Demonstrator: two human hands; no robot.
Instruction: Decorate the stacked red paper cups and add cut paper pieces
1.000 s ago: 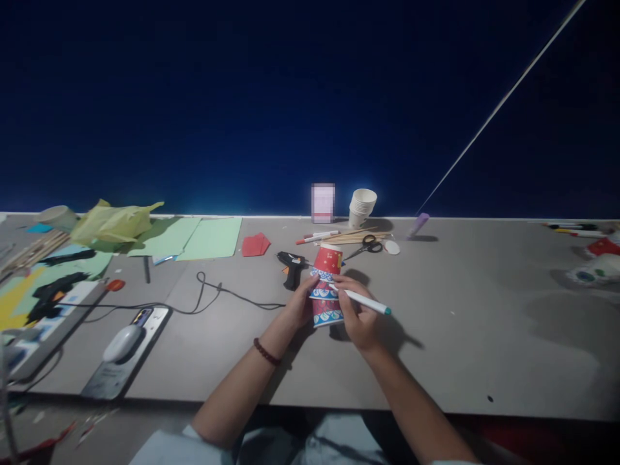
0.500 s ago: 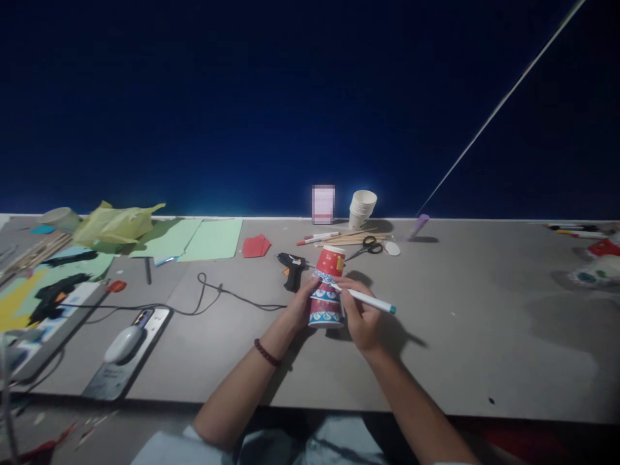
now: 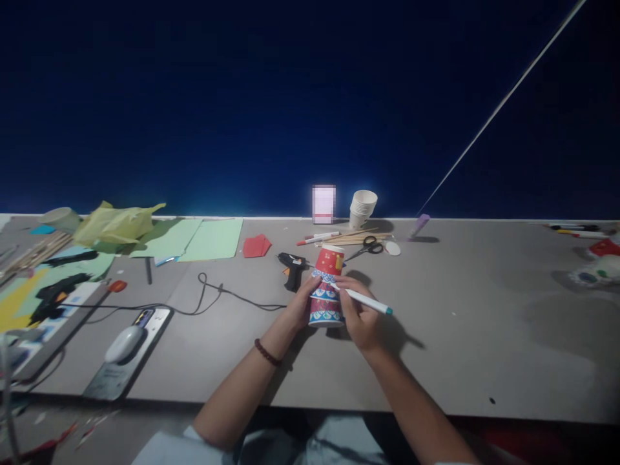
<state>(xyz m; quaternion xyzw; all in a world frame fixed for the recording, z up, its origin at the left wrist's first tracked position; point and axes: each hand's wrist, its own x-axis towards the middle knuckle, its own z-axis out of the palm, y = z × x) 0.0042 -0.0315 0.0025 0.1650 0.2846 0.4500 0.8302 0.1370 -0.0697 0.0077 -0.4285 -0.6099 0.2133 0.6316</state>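
Note:
A stack of upside-down paper cups (image 3: pixel 326 311) stands upright in front of me, red at the top with blue, white and dark red bands below. My left hand (image 3: pixel 301 303) is closed around its left side. Between the fingers of my right hand (image 3: pixel 362 321) is a white marker (image 3: pixel 371 301) with a teal end pointing right; its tip meets the cups' banded middle. Just behind my left hand lies a black glue gun (image 3: pixel 291 270), its cord running left.
Behind the cups lie scissors (image 3: pixel 371 247), wooden sticks (image 3: pixel 356 239) and a stack of white paper cups (image 3: pixel 362 210). Red paper (image 3: pixel 256 246) and green sheets (image 3: pixel 210 240) are further left. A power strip (image 3: pixel 62 329) and a mouse on a phone (image 3: pixel 124 344) sit at the left.
The marker's teal end has shifted slightly left. Both hands stay nearly in place on and beside the cup stack.

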